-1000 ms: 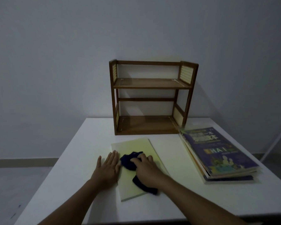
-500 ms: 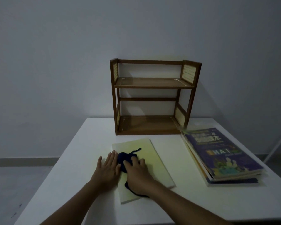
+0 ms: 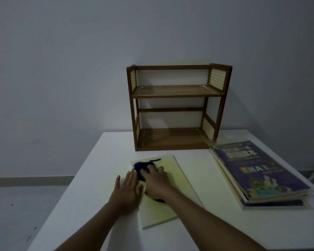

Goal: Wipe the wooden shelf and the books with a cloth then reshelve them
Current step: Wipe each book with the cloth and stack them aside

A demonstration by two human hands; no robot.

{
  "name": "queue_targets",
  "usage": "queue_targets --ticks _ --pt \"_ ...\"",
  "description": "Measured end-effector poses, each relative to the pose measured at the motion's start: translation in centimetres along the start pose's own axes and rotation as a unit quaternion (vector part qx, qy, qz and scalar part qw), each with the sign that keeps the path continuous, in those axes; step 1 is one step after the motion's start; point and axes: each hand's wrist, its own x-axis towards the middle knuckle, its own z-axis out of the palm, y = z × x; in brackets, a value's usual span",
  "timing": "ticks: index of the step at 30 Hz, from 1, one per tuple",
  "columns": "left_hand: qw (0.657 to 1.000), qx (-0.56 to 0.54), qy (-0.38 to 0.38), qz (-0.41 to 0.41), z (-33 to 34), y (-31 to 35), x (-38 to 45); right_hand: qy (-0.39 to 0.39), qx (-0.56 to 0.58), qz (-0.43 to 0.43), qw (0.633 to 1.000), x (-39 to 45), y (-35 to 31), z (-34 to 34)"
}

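The pale yellow book point(image 3: 172, 185) lies flat on the white tabletop point(image 3: 91, 187), near the front and left of centre, and the wiping is on its far-left corner; pushed too hard toward the left edge, the thin book could skate across the smooth tabletop, or its cover could lift and crease under the dark blue cloth point(image 3: 143, 167); the loose tail of cloth trailing off to the far side could also fold under and leave a patch unwiped. The stack of books point(image 3: 257, 171) to the right overhangs itself unevenly and sits close to the right edge, so a careless elbow might shift it.

The left hand point(image 3: 127, 191) lies flat with straight fingers, pressing the book's left margin to steady it; the right hand point(image 3: 158, 180) presses down on the cloth with fingers spread and slightly bent over it, forearm angled in from the near right. The wooden shelf point(image 3: 178, 107) stands bare at the far side against the wall.
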Motion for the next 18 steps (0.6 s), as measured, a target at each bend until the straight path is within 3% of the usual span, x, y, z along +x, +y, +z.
queue_targets --ticks 3,8,10,14,18 --pt "1.0 0.002 -0.005 -0.014 -0.1 0.4 0.0 -0.008 0.018 -0.011 1.0 0.1 -0.5 0.0" --pt "0.999 0.016 -0.014 -0.032 -0.1 0.3 0.0 0.001 0.033 0.131 0.991 -0.2 6.6 -2.2" --pt "0.999 0.011 -0.013 -0.027 0.0 0.1 0.0 0.006 0.034 0.151 0.988 -1.5 7.5 -2.3" --pt "1.0 0.008 -0.008 -0.024 0.0 0.1 -0.1 0.02 0.032 0.084 0.996 -5.2 1.4 -0.2" --pt "0.996 0.078 -0.045 -0.008 -0.4 -0.1 -0.1 0.015 0.024 0.046 0.999 -8.8 -4.8 1.5"
